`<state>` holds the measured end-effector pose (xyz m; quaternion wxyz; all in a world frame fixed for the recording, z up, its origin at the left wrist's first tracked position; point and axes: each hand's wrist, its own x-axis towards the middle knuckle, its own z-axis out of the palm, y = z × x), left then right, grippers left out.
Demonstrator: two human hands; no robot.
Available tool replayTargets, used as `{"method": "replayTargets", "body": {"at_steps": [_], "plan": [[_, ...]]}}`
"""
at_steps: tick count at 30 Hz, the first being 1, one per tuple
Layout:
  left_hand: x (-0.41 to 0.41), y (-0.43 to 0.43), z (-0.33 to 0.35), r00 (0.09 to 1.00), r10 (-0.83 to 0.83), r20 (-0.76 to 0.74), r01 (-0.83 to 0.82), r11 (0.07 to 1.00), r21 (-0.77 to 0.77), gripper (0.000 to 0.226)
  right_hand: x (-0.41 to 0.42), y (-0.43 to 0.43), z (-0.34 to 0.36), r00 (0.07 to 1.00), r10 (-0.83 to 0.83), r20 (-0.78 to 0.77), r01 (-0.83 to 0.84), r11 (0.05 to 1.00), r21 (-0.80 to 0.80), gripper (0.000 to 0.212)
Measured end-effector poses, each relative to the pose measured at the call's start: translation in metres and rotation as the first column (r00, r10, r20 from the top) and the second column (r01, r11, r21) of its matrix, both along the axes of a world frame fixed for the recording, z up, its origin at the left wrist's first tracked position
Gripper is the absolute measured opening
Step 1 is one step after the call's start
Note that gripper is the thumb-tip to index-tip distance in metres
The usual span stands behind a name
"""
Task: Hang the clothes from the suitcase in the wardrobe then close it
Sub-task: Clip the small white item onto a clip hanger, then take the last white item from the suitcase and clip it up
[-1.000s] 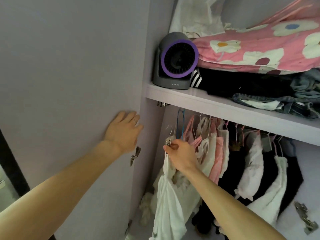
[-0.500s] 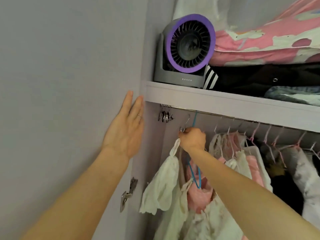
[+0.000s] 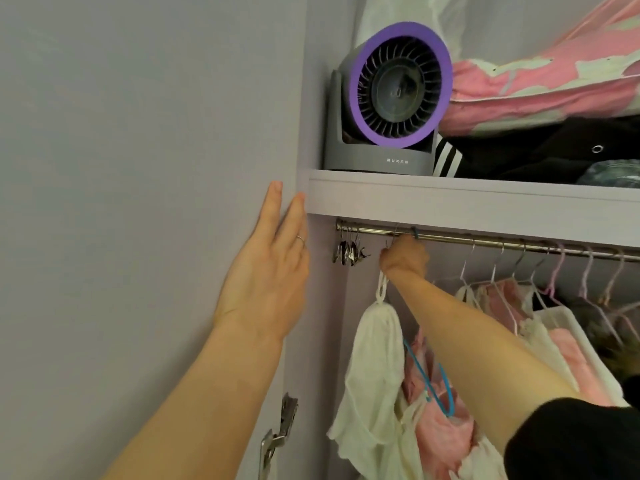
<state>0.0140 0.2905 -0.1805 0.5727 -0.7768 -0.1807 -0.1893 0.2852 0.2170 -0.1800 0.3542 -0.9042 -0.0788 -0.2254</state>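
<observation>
My right hand (image 3: 405, 255) is raised to the metal rail (image 3: 485, 241) under the shelf and grips the wire hook of a hanger. A white garment (image 3: 374, 355) hangs by its strap from that hanger, just below my fist. The hook's tip reaches the rail; my fingers hide most of it. My left hand (image 3: 268, 271) lies flat with straight fingers on the open lilac wardrobe door (image 3: 138, 202), near its hinge edge. Pink and white clothes (image 3: 519, 306) hang on hangers further right along the rail.
A grey fan with a purple ring (image 3: 391, 98) stands on the shelf (image 3: 450, 202), beside a pink floral quilt (image 3: 536, 84) and dark folded clothes. Metal clips (image 3: 348, 251) dangle at the rail's left end. A blue hanger (image 3: 433, 382) hangs lower down. A door hinge (image 3: 280, 434) sits at bottom left.
My right hand has lifted the hanger with the white garment from below up to the rail. My left hand slid up the door. The view tilted upward.
</observation>
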Motion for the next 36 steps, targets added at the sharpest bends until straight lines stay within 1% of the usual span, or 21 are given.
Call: {"method": "replayTargets", "body": {"at_steps": [5,9,11,12,14,15,16,18,19,21,22,23,24,26,27,29,30,31,34,36], "plan": [[0.001,0.002,-0.001,1.0,-0.011,-0.006,0.011,1.0,-0.019,0.063,-0.004,0.007,-0.01,0.997,-0.015,-0.079,0.01,0.998,-0.068,0.025],[0.003,0.0,-0.003,1.0,-0.01,0.009,0.01,0.997,-0.076,0.065,-0.014,0.001,-0.014,0.989,-0.004,-0.147,-0.003,0.999,-0.053,0.027],[0.001,-0.003,-0.002,1.0,-0.007,-0.008,0.005,0.99,-0.139,0.064,-0.024,-0.006,-0.009,0.983,0.027,-0.18,-0.04,0.997,-0.072,0.028],[0.0,-0.003,-0.003,1.0,-0.012,-0.025,0.008,0.986,-0.169,0.064,-0.033,-0.01,-0.005,0.981,0.041,-0.188,-0.062,0.992,-0.107,0.029],[-0.004,-0.008,0.002,0.998,-0.03,-0.047,0.016,0.961,-0.277,0.065,-0.059,-0.021,0.002,0.978,0.104,-0.179,-0.143,0.965,-0.222,0.035],[-0.008,-0.012,0.008,0.998,-0.05,-0.046,0.03,0.931,-0.364,0.065,-0.078,-0.032,0.008,0.976,0.139,-0.17,-0.183,0.942,-0.281,0.037],[-0.011,-0.015,0.012,0.995,-0.088,-0.038,0.061,0.889,-0.453,0.065,-0.097,-0.042,0.008,0.97,0.178,-0.166,-0.225,0.919,-0.323,0.039],[-0.02,-0.024,0.021,0.987,-0.163,0.008,0.131,0.76,-0.637,0.065,-0.136,-0.071,0.01,0.945,0.256,-0.204,-0.317,0.869,-0.379,0.04],[-0.026,-0.032,0.028,0.977,-0.207,0.044,0.174,0.671,-0.72,0.066,-0.158,-0.093,0.014,0.931,0.282,-0.229,-0.355,0.842,-0.406,0.041],[-0.04,-0.045,0.032,0.964,-0.234,0.122,0.219,0.449,-0.866,0.07,-0.194,-0.133,0.015,0.904,0.342,-0.257,-0.426,0.775,-0.466,0.04],[-0.048,-0.054,0.038,0.961,-0.241,0.133,0.216,0.358,-0.909,0.067,-0.212,-0.156,0.02,0.894,0.357,-0.271,-0.446,0.76,-0.472,0.039],[-0.053,-0.06,0.042,0.96,-0.24,0.143,0.211,0.289,-0.934,0.062,-0.227,-0.178,0.023,0.888,0.378,-0.262,-0.46,0.751,-0.475,0.038],[-0.061,-0.069,0.042,0.957,-0.239,0.165,0.223,0.242,-0.944,0.056,-0.244,-0.198,0.024,0.888,0.389,-0.245,-0.459,0.739,-0.493,0.036],[-0.073,-0.086,0.042,0.947,-0.237,0.215,0.252,0.141,-0.957,0.051,-0.277,-0.236,0.025,0.899,0.418,-0.128,-0.413,0.716,-0.563,0.036],[-0.077,-0.096,0.043,0.939,-0.252,0.235,0.266,0.099,-0.959,0.05,-0.29,-0.252,0.027,0.902,0.425,-0.074,-0.385,0.716,-0.582,0.038],[-0.092,-0.136,0.033,0.916,-0.321,0.242,0.265,0.029,-0.964,0.046,-0.335,-0.298,0.017,0.925,0.377,-0.048,-0.341,0.771,-0.538,0.036],[-0.099,-0.152,0.027,0.897,-0.37,0.241,0.262,0.004,-0.965,0.045,-0.352,-0.315,0.011,0.933,0.36,-0.019,-0.317,0.795,-0.517,0.034],[-0.105,-0.176,0.019,0.869,-0.442,0.225,0.24,-0.023,-0.971,0.044,-0.371,-0.339,0.003,0.947,0.319,-0.022,-0.289,0.825,-0.486,0.032],[-0.125,-0.241,-0.007,0.773,-0.613,0.163,0.147,-0.076,-0.986,0.044,-0.419,-0.403,-0.023,0.973,0.218,-0.07,-0.228,0.893,-0.387,0.035],[-0.14,-0.299,-0.029,0.668,-0.736,0.112,0.076,-0.082,-0.994,0.045,-0.454,-0.456,-0.047,0.981,0.115,-0.153,-0.163,0.925,-0.345,0.043]]}}
